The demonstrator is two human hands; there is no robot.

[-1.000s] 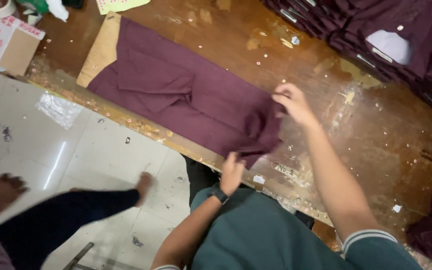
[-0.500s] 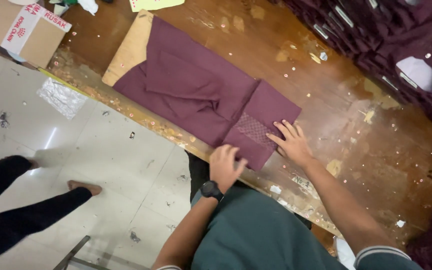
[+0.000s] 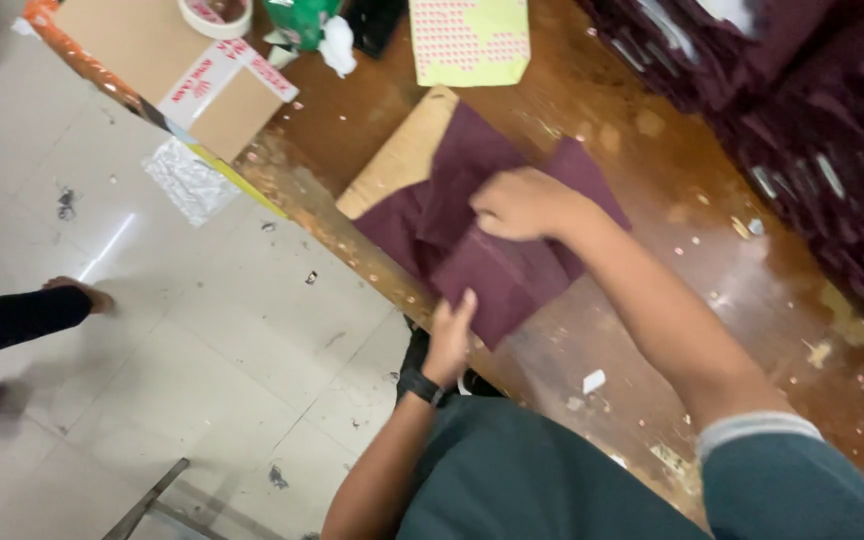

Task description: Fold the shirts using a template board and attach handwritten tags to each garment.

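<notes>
The person leans over a worn wooden table (image 3: 652, 200) with both hands on a folded maroon garment (image 3: 512, 270) that lies near the table's front edge. The right hand (image 3: 522, 203) rests on top of the cloth, its fingers (image 3: 487, 218) curled down and pinching a fold of the fabric; the folded flap spreads out just beyond and below those fingertips. The left hand (image 3: 449, 335), with a dark wristwatch (image 3: 420, 385) on its wrist, is at the near corner of the garment, where the cloth overhangs the table edge; its fingers point up along the fabric and press against it, though I cannot tell whether they grip the edge or only lie flat on it. Under the garment, past the right hand's fingertips, a piece of tan cardboard (image 3: 402, 160) shows, touching the cloth. Farther beyond the fingers lies a yellow-green patterned sheet (image 3: 472, 40), and off to the left of it a brown cardboard box (image 3: 152, 50) with a roll of tape (image 3: 214, 15) on it. To the right of the right forearm, well apart from the hands, a stack of dark maroon folded garments (image 3: 802, 110) runs along the table's far side. Down on the pale tiled floor (image 3: 202, 330), left of the left hand, another person's foot (image 3: 77, 292) and dark trouser leg show.
</notes>
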